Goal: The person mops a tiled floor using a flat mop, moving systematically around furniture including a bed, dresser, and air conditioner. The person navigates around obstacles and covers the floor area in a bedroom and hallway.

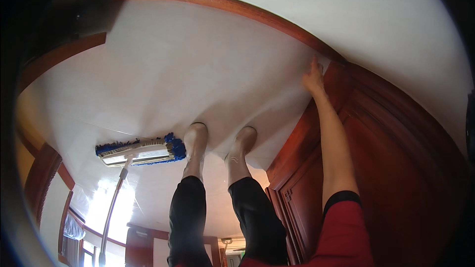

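My right hand (314,80) reaches down to the corner where a reddish-brown wooden baseboard (230,5) meets a wooden panelled door or cabinet front (386,163). One finger points up along the baseboard; the other fingers look bent, and whether they hold anything is too small to tell. My left hand is out of view. A flat mop (137,153) with a blue fringed pad lies on the glossy pale floor (207,55), left of my feet. Its metal handle (112,207) runs out past the bottom edge, so its upper end is hidden.
My beige boots (196,141) stand apart on the floor. A white wall (386,18) rises beyond the baseboard. Curved wooden trim (63,57) and a dark shape lie at the left. Bright light reflects off the floor beside the mop handle; a wooden door (139,246) shows at the bottom.
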Demonstrator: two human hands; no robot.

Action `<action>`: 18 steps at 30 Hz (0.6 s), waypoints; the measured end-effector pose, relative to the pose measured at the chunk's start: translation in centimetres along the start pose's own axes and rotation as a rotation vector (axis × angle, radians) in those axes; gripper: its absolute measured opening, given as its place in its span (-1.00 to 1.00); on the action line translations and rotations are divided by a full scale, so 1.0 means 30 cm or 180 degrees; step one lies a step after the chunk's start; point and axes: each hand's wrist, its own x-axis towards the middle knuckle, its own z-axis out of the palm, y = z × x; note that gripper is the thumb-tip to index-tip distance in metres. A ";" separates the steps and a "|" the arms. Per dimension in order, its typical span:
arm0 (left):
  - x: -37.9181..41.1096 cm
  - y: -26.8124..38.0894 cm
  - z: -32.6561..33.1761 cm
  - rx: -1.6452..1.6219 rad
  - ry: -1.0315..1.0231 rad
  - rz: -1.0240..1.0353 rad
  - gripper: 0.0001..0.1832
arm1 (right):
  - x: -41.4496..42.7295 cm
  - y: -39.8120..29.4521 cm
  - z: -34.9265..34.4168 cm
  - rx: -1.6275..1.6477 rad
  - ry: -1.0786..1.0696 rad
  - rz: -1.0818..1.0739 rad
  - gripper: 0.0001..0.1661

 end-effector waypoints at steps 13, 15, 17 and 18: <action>-0.173 -0.255 0.509 0.0100 -0.0484 -0.0625 -0.64 | 0.094 0.108 0.079 -0.0557 0.0277 -0.0551 -0.07; -0.175 -0.257 0.511 0.0104 -0.0478 -0.0657 -0.64 | 0.089 0.116 0.074 -0.0580 0.0168 -0.0592 -0.07; -0.170 -0.256 0.511 0.0112 -0.0496 -0.0658 -0.65 | 0.096 0.117 0.069 -0.0431 -0.0086 -0.0299 -0.06; -0.170 -0.260 0.512 0.0131 -0.0496 -0.0659 -0.65 | 0.100 0.114 0.072 -0.0515 0.0046 -0.0522 -0.07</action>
